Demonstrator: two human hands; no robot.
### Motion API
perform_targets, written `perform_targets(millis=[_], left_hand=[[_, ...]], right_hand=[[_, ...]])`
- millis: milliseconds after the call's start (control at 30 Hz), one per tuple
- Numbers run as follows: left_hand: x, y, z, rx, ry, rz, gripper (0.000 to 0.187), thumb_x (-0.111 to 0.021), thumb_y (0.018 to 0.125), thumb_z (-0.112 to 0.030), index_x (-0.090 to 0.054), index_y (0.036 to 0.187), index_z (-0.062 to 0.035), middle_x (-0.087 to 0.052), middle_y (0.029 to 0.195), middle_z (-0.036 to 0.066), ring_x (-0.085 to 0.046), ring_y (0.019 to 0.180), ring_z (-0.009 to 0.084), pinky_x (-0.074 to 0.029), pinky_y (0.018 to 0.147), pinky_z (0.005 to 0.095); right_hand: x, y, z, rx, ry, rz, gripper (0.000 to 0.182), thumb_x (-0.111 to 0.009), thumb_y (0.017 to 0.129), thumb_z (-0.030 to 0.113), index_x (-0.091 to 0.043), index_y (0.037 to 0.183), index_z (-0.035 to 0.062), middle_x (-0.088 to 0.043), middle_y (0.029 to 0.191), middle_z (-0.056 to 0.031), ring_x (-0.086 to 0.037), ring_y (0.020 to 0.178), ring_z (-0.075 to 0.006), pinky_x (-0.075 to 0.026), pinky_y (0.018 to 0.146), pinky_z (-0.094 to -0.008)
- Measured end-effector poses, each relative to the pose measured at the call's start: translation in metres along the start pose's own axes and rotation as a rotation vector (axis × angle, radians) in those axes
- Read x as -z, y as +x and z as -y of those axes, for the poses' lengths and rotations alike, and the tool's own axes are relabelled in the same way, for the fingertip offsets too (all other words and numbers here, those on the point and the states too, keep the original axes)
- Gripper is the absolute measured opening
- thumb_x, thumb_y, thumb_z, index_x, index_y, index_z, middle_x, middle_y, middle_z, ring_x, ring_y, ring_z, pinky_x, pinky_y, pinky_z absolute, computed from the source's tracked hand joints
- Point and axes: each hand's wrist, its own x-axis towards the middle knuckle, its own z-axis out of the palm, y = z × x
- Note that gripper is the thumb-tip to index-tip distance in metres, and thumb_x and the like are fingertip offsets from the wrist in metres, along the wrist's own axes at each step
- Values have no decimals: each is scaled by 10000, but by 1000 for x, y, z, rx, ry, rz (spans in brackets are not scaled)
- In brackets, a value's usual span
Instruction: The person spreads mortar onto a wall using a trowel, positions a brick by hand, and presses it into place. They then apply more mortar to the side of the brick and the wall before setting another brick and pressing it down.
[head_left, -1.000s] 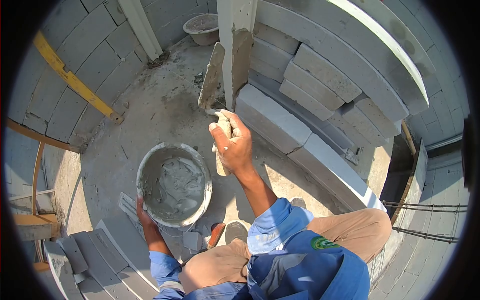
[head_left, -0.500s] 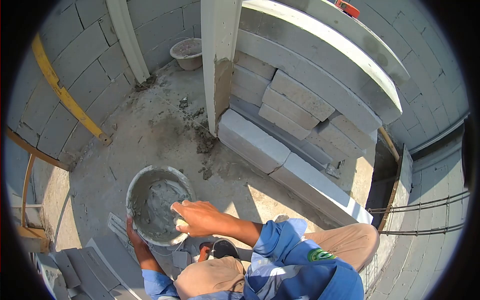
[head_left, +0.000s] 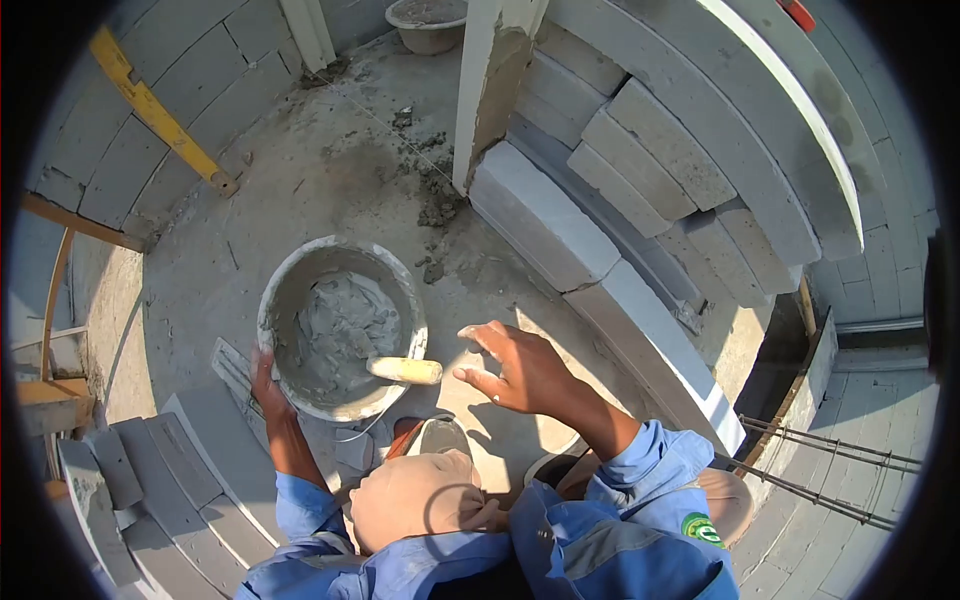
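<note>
A round bucket (head_left: 420, 300) with a mortar-smeared rim stands on the floor before me. Grey wet mortar (head_left: 345, 320) fills its lower part. My left hand (head_left: 268, 388) grips the bucket's left side near the rim. Across the right rim rests a trowel (head_left: 405, 371), its pale wooden handle sticking out; its blade is hidden in the mortar. Just right of that handle, my right hand (head_left: 515, 368) is open, thumb and fingers apart, holding nothing and not touching the trowel.
A low row of white blocks (head_left: 545, 215) runs along the right, with stacked blocks (head_left: 670, 145) behind. Loose blocks (head_left: 180, 470) lie at lower left. A yellow spirit level (head_left: 160, 110) leans on the left wall. Steel rods (head_left: 820, 445) jut in at right. A second basin (head_left: 430, 35) stands at the back.
My right hand has let go of the trowel handle, opened and drawn back to the right. The trowel now rests on the bucket rim. My left hand stays on the bucket; the view has shifted.
</note>
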Motion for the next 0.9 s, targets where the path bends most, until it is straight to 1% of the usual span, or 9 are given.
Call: perform_targets(millis=[133, 200, 267, 333, 467, 633, 733, 867, 900], left_hand=[[-53, -33, -10, -98, 47, 160, 556, -640, 941, -132, -478, 1444, 41, -627, 1316, 132, -609, 1192, 218, -463, 1045, 349], [-73, -43, -8, -113, 23, 160, 520, -662, 929, -94, -516, 1409, 42, -646, 1282, 110, -620, 1144, 181, -472, 1019, 324], [-85, -52, -6, -123, 75, 92, 490, -698, 909, -75, -571, 1369, 35, -665, 1238, 79, -625, 1085, 145, -482, 981, 296], [-93, -56, -5, -156, 142, 98, 511, -709, 869, -65, -602, 1360, 29, -681, 1188, 58, -624, 1057, 140, -476, 953, 283], [-112, -64, -10, -138, 174, 99, 538, -722, 848, -79, -606, 1363, 29, -677, 1196, 70, -626, 1053, 156, -474, 958, 286], [-118, -64, -11, -144, 228, 126, 546, -734, 852, -114, -608, 1362, 34, -670, 1229, 97, -622, 1101, 178, -469, 991, 306], [-122, -68, -12, -127, 241, 168, 554, -736, 857, -132, -601, 1364, 46, -660, 1262, 118, -610, 1150, 191, -459, 1019, 324], [-132, -71, -9, -187, 293, 229, 551, -744, 863, -145, -596, 1358, 48, -662, 1242, 114, -609, 1131, 190, -456, 1013, 321], [-132, -73, -8, -200, 279, 232, 544, -755, 863, -159, -602, 1345, 41, -675, 1201, 97, -617, 1094, 178, -465, 989, 310]], right_hand=[[-56, 22, 17, 178, -201, 33, 544, -746, 882, 392, -634, 1263, 21, -628, 1089, -172, -618, 1063, -347, -518, 879, -458], [-79, 32, 15, 175, -455, 119, 499, -752, 863, 366, -663, 1190, 0, -629, 1094, -171, -619, 1055, -333, -516, 851, -461], [-96, 44, -2, 195, -515, 99, 307, -722, 845, 219, -673, 1046, -8, -633, 990, -164, -631, 985, -325, -508, 804, -456], [-104, 53, -17, 195, -513, 204, 342, -762, 817, 250, -627, 990, -12, -615, 995, -183, -612, 982, -360, -493, 827, -459], [-60, 45, -6, 265, -450, 211, 355, -743, 806, 198, -578, 1037, -16, -613, 974, -184, -638, 930, -385, -520, 788, -474], [7, 39, 3, -66, -461, 300, 440, -711, 830, 151, -463, 1159, -2, -643, 888, -235, -665, 813, -465, -545, 692, -517], [-9, 49, -13, 30, -443, 198, 394, -697, 841, 147, -497, 1145, -3, -666, 871, -265, -662, 829, -485, -528, 718, -534], [-51, 53, -1, 21, -210, 365, 417, -689, 838, 156, -527, 1169, -38, -692, 874, -278, -682, 872, -472, -532, 773, -533], [-57, 50, 3, -32, -89, 416, 487, -699, 846, 173, -518, 1251, -29, -692, 924, -290, -680, 903, -471, -526, 800, -520]])
